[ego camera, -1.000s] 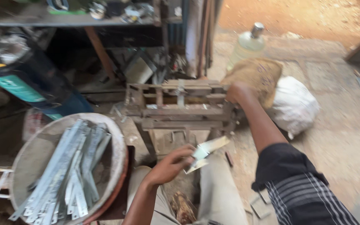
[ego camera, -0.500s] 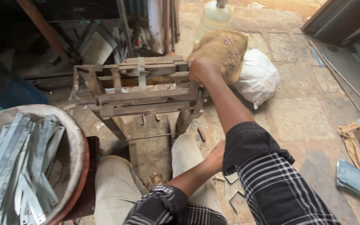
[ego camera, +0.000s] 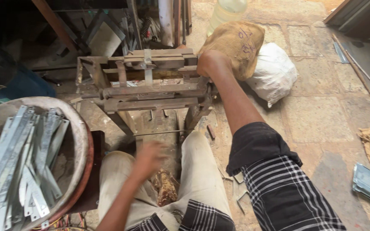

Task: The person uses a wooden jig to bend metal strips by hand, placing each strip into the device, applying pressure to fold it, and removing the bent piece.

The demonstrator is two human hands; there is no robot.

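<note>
Two bare hands at a rusty steel-frame bench press (ego camera: 150, 85). Right hand (ego camera: 210, 63): fist closed around the press's right end, by a tan burlap sack (ego camera: 236, 40) and white bag (ego camera: 275, 70). Left hand (ego camera: 148, 156): blurred above the lap, nothing visibly held, finger spread cannot be told. Round metal basin (ego camera: 80, 141) of pale galvanised strips (ego camera: 22, 162) sits to the left. Risk, judged: the moving left hand could get pinched in the press bars, or cut on strip edges.

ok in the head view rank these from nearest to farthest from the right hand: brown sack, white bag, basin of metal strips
1. brown sack, just behind the right hand
2. white bag, farther right on the floor
3. basin of metal strips, far left
</note>
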